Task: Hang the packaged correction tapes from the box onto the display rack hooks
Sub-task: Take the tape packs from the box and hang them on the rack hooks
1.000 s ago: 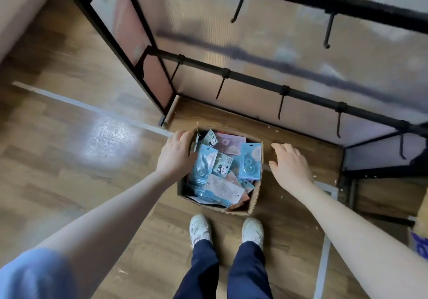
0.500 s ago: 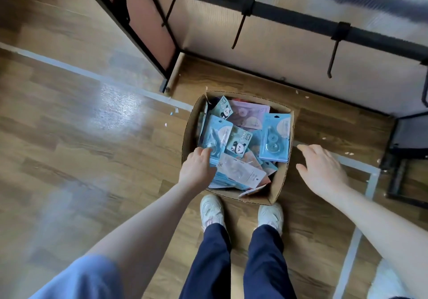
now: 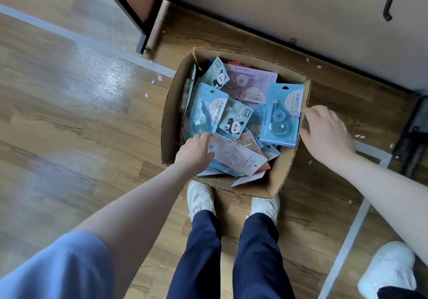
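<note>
Cardboard box (image 3: 170, 111) sits on the wooden floor (image 3: 69, 118) just beyond my shoes, heaped with packaged correction tapes. My left hand (image 3: 194, 152) reaches in at the near left, fingers curled onto a pale pack (image 3: 236, 157), though I cannot tell if it truly grips. My right hand (image 3: 326, 132) hovers relaxed at the right rim, fingertips by a blue pack (image 3: 281, 113).

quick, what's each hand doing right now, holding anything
Left hand: in the box, fingers on the white packet; whether it grips it cannot be told.
Right hand: open, holding nothing, fingertips at the blue packet.
</note>
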Tool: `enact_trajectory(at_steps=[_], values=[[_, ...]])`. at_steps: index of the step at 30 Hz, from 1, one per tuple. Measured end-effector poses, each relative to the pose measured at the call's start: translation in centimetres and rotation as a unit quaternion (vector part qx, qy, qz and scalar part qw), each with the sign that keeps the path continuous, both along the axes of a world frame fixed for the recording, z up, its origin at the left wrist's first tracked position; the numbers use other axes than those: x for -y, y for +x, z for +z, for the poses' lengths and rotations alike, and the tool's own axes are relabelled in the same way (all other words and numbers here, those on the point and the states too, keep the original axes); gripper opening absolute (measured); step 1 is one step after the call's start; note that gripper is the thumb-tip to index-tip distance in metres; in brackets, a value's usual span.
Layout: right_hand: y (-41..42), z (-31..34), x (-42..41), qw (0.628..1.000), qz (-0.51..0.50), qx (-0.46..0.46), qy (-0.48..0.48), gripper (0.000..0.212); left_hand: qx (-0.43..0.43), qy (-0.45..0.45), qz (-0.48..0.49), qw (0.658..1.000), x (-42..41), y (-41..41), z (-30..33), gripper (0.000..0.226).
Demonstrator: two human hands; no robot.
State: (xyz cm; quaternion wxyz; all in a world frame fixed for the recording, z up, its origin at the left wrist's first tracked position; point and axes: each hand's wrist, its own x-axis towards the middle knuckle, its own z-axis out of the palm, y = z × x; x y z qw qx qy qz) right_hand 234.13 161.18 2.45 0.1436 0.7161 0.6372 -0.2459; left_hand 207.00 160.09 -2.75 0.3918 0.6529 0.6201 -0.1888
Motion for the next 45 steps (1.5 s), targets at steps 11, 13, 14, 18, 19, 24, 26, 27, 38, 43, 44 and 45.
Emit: enact_trajectory(at_steps=[11,13,14,18,19,24,26,27,38,43,44,45], values=[[-0.3,-2.3,-3.0,0.998,0.062,0.016,-0.001,0.043,0.061,-0.040,0.159,0.985,-0.1,0.5,-2.2,0.035],[-0.2,-2.8,-3.6,0.998,0.063,0.017,0.006,0.041,0.072,-0.047,0.145,0.986,-0.5,0.3,-2.4,0.033],[-0.2,-3.1,-3.9,0.998,0.068,0.018,0.008,0.041,0.079,-0.050,0.140,0.986,-0.7,0.1,-2.4,0.033],[0.1,-4.5,-5.3,0.996,0.086,0.022,0.006,0.045,0.130,-0.050,0.138,0.981,-1.3,-0.2,-2.2,0.021],[0.1,-4.8,-5.7,0.996,0.088,0.024,0.004,0.045,0.136,-0.059,0.132,0.980,-1.4,-0.2,-2.2,0.017],[-0.5,-6.1,-7.4,0.985,0.143,0.092,0.014,0.034,0.127,-0.068,0.024,0.989,-2.5,-0.4,-2.2,0.040],[-0.7,-6.4,-7.9,0.981,0.155,0.114,0.016,0.034,0.118,-0.036,-0.034,0.992,-3.1,-0.6,-2.0,0.053],[-0.8,-6.6,-8.1,0.980,0.159,0.120,0.014,0.035,0.112,-0.015,-0.063,0.992,-3.2,-0.9,-1.9,0.059],[-0.3,-6.8,-9.1,0.991,0.121,0.054,0.028,0.038,-0.063,0.106,-0.165,0.979,-4.7,-1.9,-1.8,0.056],[0.9,-5.8,-8.7,0.993,0.094,-0.016,0.062,0.034,-0.138,0.120,-0.226,0.957,-6.3,1.2,-1.8,0.069],[1.1,-5.7,-8.7,0.993,0.094,-0.025,0.063,0.033,-0.135,0.123,-0.235,0.955,-6.5,1.7,-1.7,0.066],[1.2,-5.5,-8.6,0.993,0.093,-0.033,0.063,0.032,-0.126,0.127,-0.243,0.953,-6.6,2.1,-1.6,0.059]])
